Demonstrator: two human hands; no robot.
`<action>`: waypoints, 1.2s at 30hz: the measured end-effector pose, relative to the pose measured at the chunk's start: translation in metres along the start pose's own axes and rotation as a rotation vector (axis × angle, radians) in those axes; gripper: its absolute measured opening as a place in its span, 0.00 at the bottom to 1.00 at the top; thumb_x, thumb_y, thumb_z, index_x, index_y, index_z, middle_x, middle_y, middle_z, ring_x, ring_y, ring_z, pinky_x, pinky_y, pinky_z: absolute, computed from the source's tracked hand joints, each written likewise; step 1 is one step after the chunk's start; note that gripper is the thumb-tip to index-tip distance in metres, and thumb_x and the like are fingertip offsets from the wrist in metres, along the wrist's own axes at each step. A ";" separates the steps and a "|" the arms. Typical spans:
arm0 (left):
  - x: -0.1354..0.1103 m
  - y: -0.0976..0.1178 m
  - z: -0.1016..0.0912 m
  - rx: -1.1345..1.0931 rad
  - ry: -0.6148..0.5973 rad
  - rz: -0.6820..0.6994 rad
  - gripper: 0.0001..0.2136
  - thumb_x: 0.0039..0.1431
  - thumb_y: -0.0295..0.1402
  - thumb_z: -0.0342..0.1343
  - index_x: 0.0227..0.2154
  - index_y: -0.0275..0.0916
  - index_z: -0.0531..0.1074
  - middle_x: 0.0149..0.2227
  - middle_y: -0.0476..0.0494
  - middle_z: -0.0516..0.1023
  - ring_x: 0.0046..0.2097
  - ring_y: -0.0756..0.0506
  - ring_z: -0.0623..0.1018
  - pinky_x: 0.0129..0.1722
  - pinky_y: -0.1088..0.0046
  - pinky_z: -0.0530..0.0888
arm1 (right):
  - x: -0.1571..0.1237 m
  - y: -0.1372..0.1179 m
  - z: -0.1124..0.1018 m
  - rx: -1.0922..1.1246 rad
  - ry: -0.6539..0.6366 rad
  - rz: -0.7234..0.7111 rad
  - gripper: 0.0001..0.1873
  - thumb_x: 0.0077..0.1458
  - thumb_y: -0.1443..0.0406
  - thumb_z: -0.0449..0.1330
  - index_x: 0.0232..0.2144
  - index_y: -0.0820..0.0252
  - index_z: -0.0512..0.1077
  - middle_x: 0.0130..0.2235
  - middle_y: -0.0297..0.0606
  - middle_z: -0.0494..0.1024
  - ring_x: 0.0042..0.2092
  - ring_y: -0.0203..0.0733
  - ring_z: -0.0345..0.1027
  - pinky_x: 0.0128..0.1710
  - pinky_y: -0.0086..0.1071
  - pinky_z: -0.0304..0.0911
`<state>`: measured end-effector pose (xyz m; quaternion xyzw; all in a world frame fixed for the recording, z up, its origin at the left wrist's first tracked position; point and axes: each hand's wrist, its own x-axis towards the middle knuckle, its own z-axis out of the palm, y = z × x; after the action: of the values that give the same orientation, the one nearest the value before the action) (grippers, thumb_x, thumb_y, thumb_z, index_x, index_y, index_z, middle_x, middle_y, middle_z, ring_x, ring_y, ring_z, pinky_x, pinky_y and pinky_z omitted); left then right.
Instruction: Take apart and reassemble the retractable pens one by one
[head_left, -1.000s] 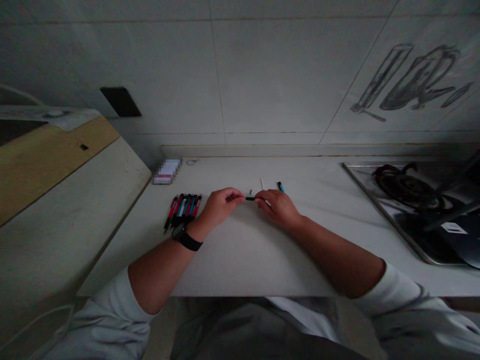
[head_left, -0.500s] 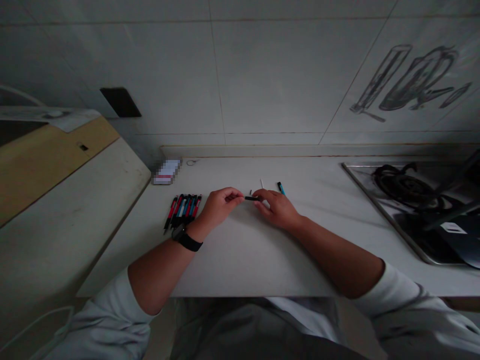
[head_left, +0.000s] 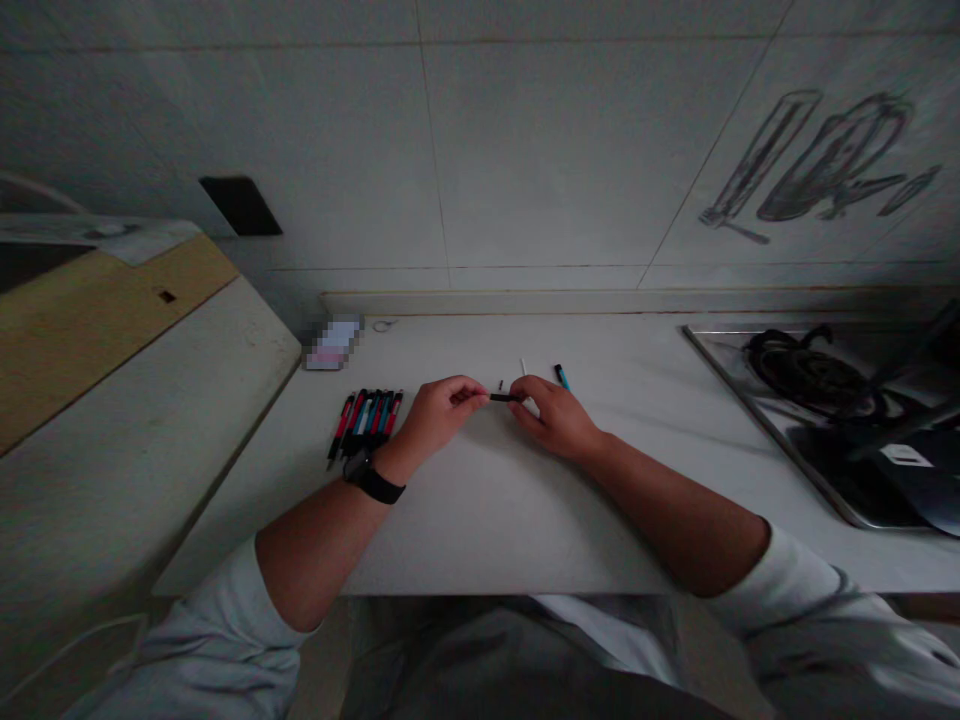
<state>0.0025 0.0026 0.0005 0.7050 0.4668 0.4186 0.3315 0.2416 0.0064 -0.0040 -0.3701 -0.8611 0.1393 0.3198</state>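
Between my two hands, level above the white counter point(head_left: 495, 520), is a short black pen piece point(head_left: 501, 398). My left hand point(head_left: 448, 408) pinches its left end with thumb and forefinger. Its right end is in the closed fingertips of my right hand point(head_left: 553, 412), which hide that end. Just behind lies a tiny dark part point(head_left: 501, 385). A thin white stick point(head_left: 523, 366), perhaps a refill, lies beyond my right fingers. Next to it rests a blue and black pen part point(head_left: 562, 376), its lower end hidden by my right hand.
Several red, blue and black pens point(head_left: 367, 415) lie in a row left of my left wrist. A blurred-out pack point(head_left: 334, 343) sits at the back left by a small ring point(head_left: 382, 326). To the right is a gas stove point(head_left: 810, 400); a wooden-edged cabinet point(head_left: 150, 350) borders the left.
My right fingers have shifted slightly and closed more on the right end of the black piece. The left hand stays in place.
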 end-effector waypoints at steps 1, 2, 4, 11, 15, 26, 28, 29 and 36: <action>0.000 -0.001 0.000 0.002 -0.001 0.005 0.06 0.61 0.37 0.63 0.37 0.40 0.80 0.36 0.47 0.84 0.38 0.47 0.81 0.42 0.70 0.77 | 0.000 0.000 0.000 0.002 -0.012 -0.010 0.08 0.69 0.62 0.53 0.45 0.57 0.70 0.41 0.44 0.79 0.43 0.45 0.74 0.47 0.38 0.69; 0.000 -0.001 0.000 0.006 0.000 0.009 0.06 0.61 0.37 0.63 0.37 0.40 0.80 0.36 0.47 0.84 0.38 0.47 0.81 0.42 0.70 0.77 | 0.000 0.001 0.000 0.005 -0.020 -0.018 0.09 0.69 0.61 0.53 0.45 0.58 0.70 0.41 0.44 0.79 0.43 0.45 0.74 0.47 0.39 0.69; 0.000 -0.002 0.000 0.014 0.004 0.016 0.06 0.61 0.37 0.63 0.37 0.40 0.81 0.36 0.46 0.84 0.38 0.46 0.81 0.42 0.69 0.77 | 0.000 0.002 0.001 0.009 -0.008 -0.018 0.10 0.68 0.60 0.55 0.47 0.57 0.69 0.42 0.44 0.79 0.43 0.46 0.74 0.47 0.40 0.69; 0.000 0.000 0.000 0.016 -0.010 0.022 0.04 0.61 0.34 0.63 0.36 0.40 0.80 0.35 0.47 0.84 0.37 0.47 0.81 0.41 0.70 0.78 | 0.000 0.004 0.002 -0.008 0.004 -0.061 0.07 0.68 0.61 0.56 0.45 0.57 0.71 0.41 0.43 0.78 0.43 0.45 0.73 0.46 0.38 0.68; 0.000 0.002 -0.001 0.031 -0.011 0.049 0.03 0.62 0.33 0.64 0.36 0.40 0.80 0.35 0.47 0.84 0.37 0.47 0.82 0.41 0.70 0.78 | 0.003 -0.001 -0.002 -0.036 -0.030 -0.077 0.12 0.71 0.61 0.52 0.43 0.59 0.73 0.40 0.43 0.78 0.42 0.44 0.72 0.45 0.37 0.66; 0.000 0.003 -0.002 0.078 -0.004 0.074 0.03 0.62 0.33 0.63 0.36 0.40 0.80 0.35 0.48 0.84 0.37 0.48 0.81 0.41 0.71 0.78 | 0.001 0.003 0.001 -0.021 0.012 -0.061 0.11 0.69 0.57 0.57 0.45 0.58 0.73 0.41 0.44 0.79 0.43 0.45 0.73 0.46 0.38 0.68; 0.000 0.004 -0.003 0.090 -0.013 0.075 0.04 0.63 0.33 0.63 0.35 0.40 0.80 0.35 0.48 0.84 0.36 0.47 0.81 0.41 0.71 0.78 | 0.002 0.002 -0.001 -0.030 0.003 -0.077 0.11 0.71 0.59 0.54 0.43 0.58 0.73 0.40 0.43 0.79 0.43 0.45 0.73 0.46 0.38 0.67; 0.000 0.004 -0.003 0.099 -0.014 0.077 0.04 0.63 0.33 0.63 0.35 0.40 0.80 0.35 0.48 0.84 0.37 0.47 0.82 0.42 0.71 0.78 | 0.002 0.001 -0.001 -0.038 -0.001 -0.083 0.12 0.71 0.59 0.53 0.43 0.58 0.74 0.40 0.43 0.80 0.43 0.45 0.73 0.46 0.38 0.67; -0.001 -0.001 -0.002 0.168 -0.015 0.165 0.02 0.64 0.31 0.62 0.36 0.40 0.79 0.35 0.48 0.83 0.37 0.48 0.81 0.41 0.70 0.77 | 0.005 -0.001 -0.002 -0.120 -0.052 -0.073 0.18 0.74 0.59 0.49 0.39 0.60 0.75 0.36 0.43 0.80 0.38 0.43 0.71 0.42 0.35 0.63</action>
<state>0.0005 0.0024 0.0000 0.7693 0.4382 0.3986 0.2394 0.2402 0.0092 0.0004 -0.3532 -0.8887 0.0854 0.2797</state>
